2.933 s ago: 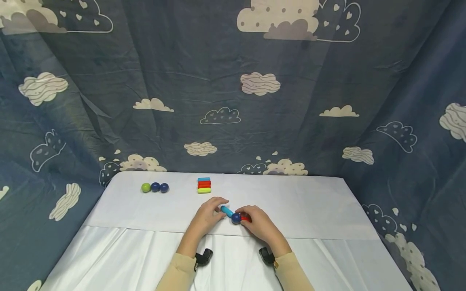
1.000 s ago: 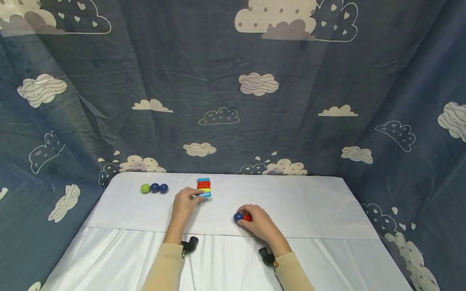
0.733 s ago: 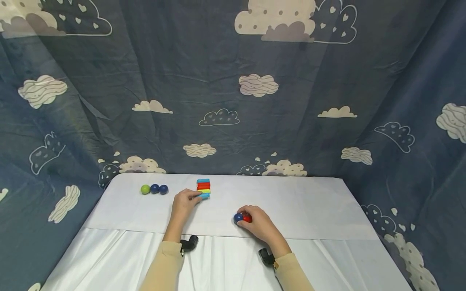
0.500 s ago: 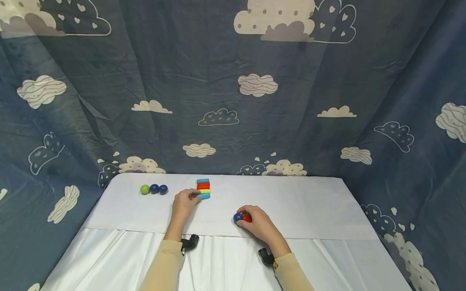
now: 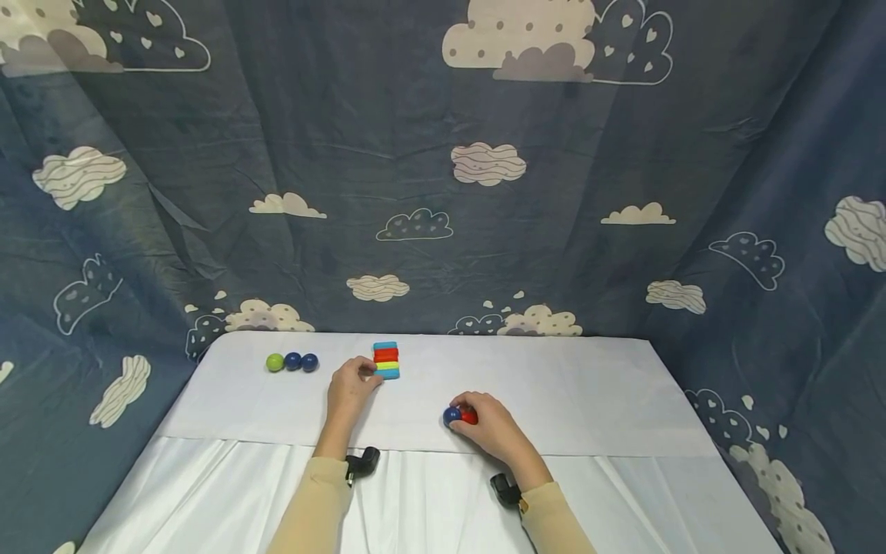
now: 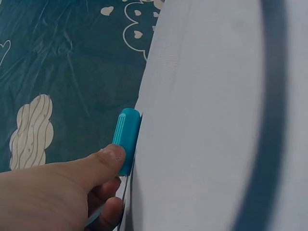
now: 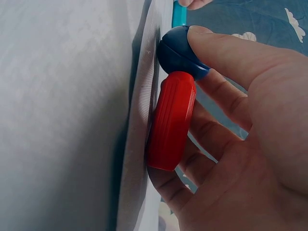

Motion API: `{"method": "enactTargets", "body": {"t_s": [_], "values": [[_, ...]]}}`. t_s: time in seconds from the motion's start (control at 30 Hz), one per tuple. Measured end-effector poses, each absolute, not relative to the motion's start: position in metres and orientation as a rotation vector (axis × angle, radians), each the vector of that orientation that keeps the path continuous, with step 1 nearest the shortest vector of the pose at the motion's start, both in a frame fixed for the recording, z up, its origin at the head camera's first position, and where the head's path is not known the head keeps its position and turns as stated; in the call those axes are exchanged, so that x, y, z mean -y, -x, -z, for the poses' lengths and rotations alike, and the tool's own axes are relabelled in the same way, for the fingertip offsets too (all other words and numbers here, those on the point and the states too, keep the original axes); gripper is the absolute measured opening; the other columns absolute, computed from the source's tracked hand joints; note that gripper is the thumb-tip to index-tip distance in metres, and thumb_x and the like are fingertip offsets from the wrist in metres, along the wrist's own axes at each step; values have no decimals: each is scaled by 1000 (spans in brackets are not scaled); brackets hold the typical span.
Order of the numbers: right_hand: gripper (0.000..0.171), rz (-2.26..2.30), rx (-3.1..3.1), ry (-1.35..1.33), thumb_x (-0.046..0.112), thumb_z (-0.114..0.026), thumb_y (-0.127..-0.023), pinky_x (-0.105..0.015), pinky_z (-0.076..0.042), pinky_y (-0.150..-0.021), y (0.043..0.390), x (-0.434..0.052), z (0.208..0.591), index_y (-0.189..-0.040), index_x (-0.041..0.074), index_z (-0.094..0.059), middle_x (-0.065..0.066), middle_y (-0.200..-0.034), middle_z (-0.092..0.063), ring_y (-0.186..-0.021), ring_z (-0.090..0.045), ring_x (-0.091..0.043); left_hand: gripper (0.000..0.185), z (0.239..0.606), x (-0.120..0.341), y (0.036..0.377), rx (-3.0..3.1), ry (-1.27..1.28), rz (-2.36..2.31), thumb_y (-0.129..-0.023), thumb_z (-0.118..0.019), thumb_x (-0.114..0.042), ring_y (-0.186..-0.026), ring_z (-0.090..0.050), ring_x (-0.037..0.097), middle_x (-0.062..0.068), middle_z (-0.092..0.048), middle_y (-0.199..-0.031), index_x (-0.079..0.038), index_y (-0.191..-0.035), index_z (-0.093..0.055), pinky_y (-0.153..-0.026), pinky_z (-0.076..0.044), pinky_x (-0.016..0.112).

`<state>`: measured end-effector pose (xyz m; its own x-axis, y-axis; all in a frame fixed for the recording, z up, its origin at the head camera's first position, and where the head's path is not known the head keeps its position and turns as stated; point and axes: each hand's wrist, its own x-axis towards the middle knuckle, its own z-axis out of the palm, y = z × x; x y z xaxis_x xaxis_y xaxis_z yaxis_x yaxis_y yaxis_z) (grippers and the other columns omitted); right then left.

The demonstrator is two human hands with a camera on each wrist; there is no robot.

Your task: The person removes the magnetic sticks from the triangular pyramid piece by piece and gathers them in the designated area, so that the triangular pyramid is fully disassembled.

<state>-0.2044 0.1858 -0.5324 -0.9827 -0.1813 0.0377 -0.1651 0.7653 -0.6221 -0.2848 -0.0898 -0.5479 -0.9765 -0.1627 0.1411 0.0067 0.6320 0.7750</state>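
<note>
White-covered table (image 5: 588,385) against a dark blue cloud-print cloth backdrop (image 5: 443,192). Left hand (image 5: 351,387) lies at the left end of a row of short coloured sticks (image 5: 387,360) set side by side at the far centre of the table. Order from far to near: light blue, red, red, yellow, light blue. In the left wrist view the thumb tip (image 6: 111,155) presses on the nearest light blue stick (image 6: 126,139), with other fingers curled below it; the hand pinches that stick, which lies against the rest of the row. Right hand (image 5: 487,423) sits near the middle of the table, to the right of and nearer than the row, well apart from it. It grips a dark blue ball (image 5: 451,415) joined to the end of a red stick (image 5: 470,416). Right wrist view: a finger lies over the ball (image 7: 179,52), the red stick (image 7: 172,127) lies along the curled fingers, and both pieces rest on the cloth. At far left, three balls in a touching line: one green ball (image 5: 275,362) on the left, then two dark blue balls (image 5: 301,361). No container is in view; all pieces lie directly on the cloth. A black wrist-mounted device (image 5: 363,464) shows at each forearm.
</note>
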Motion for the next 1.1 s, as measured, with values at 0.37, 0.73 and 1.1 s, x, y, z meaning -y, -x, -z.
{"method": "enactTargets", "body": {"t_s": [0.37, 0.73, 1.1], "values": [[34, 1022, -2938, 272, 28, -84, -92, -50, -57, -103, 206, -185, 533, -123, 23, -73, -2, -118, -74, -108, -66, -20, 24, 534, 66, 250, 2623, 180, 1301, -87, -87, -14, -89, -63, 17, 4, -74, -107, -11, -108, -76, -81, -53, 35], [38, 1129, -2934, 342, 26, -84, -92, -34, -55, -80, 209, -183, 534, -126, 16, -71, 1, -103, -73, -85, -61, -11, 42, 544, 32, 224, 2780, 655, 1403, -89, -87, -18, -90, -65, 7, -2, -77, -116, -24, -128, -71, -81, -53, 29], [40, 1214, -2882, 356, 25, -85, -91, -29, -52, -77, 210, -180, 535, -126, 11, -69, 3, -99, -72, -82, -59, -8, 38, 544, 20, 217, 2749, 715, 1310, -87, -89, -19, -82, -61, 7, -5, -73, -104, -25, -121, -73, -75, -48, 24]]}}
